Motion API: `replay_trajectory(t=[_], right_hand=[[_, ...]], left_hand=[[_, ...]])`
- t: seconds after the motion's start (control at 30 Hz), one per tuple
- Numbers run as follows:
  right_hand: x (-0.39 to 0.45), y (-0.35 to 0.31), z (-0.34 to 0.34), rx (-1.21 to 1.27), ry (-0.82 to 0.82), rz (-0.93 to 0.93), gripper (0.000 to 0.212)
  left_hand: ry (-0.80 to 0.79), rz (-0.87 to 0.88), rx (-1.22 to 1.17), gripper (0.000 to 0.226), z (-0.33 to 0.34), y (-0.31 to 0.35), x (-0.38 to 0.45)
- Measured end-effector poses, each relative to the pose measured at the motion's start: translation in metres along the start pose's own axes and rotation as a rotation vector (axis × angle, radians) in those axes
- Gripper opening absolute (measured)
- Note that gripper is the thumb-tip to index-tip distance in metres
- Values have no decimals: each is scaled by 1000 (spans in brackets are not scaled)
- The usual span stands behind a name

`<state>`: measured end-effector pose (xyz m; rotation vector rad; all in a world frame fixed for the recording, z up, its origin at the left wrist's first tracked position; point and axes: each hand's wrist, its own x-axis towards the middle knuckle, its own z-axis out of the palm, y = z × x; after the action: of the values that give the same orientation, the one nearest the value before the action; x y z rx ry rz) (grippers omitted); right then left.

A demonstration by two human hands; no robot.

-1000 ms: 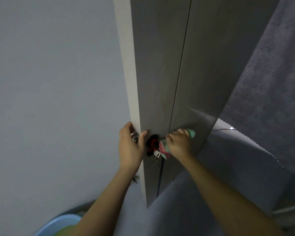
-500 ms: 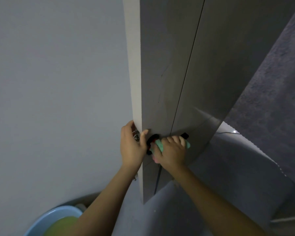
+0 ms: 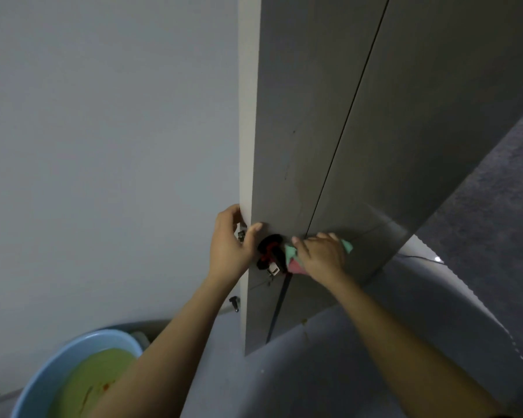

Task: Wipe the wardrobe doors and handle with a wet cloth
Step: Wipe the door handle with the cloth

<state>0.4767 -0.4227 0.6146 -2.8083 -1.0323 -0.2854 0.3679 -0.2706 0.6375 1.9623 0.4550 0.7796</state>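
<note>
We hold the left door (image 3: pixel 284 146) by its edge with our left hand (image 3: pixel 228 250): the fingers curl around the edge and the thumb lies on the front face. Our right hand (image 3: pixel 322 254) grips the cloth (image 3: pixel 293 257), green and pink, and presses it on the doors just right of the handle (image 3: pixel 271 251). The handle is a dark knob with something red on it and a small metal piece below; we cannot tell what exactly. It sits between our two hands, touching the cloth or almost, so the right hand is the nearer one for wiping and needs to go only a little to the left. The doors run tall and narrow, with the seam (image 3: pixel 344 116) between them going up and away from us. The faces are grey, smooth and matt. On the left there is a plain wall (image 3: pixel 103 146); near us, low left, stands a blue basin (image 3: pixel 58 360) with yellowish water.
</note>
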Motion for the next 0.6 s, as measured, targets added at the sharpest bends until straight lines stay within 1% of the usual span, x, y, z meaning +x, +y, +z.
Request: replay_trajectory(t=[0.03,0.07,0.1,0.13,0.2,0.27,0.33,0.43,0.5,0.53,0.57,0.6], right_hand=[[6,9,0,-9,-24,35,87],[7,9,0,-8,-30,82,85],[3,-1,-4,14,-19,127,77],[-4,-14,-1,62,30,136,67],[-17,-33,13,69,194,104,56],[-16,-33,13,57,213,27,56],[-8,-15,13,20,233,-43,59],[0,10,7,38,166,-52,62],[2,16,0,72,-19,24,74],[3,16,-1,63,-47,50,81],[3,13,-2,58,-17,47,83],[-1,6,-3,62,-15,31,77]], left_hand=[[-2,-9,-1,41,1,1,-1],[0,-25,1,41,2,2,-3],[3,-42,-3,41,4,3,-4],[6,-57,-11,42,5,4,-4],[14,-68,-20,41,6,7,-4],[14,-53,7,39,5,8,-5],[15,-33,38,43,3,7,-5],[20,-33,49,43,1,8,-6],[9,-51,48,40,1,9,-6],[3,-66,46,40,1,9,-6],[1,-81,36,40,1,11,-6],[1,-94,22,43,2,12,-6]])
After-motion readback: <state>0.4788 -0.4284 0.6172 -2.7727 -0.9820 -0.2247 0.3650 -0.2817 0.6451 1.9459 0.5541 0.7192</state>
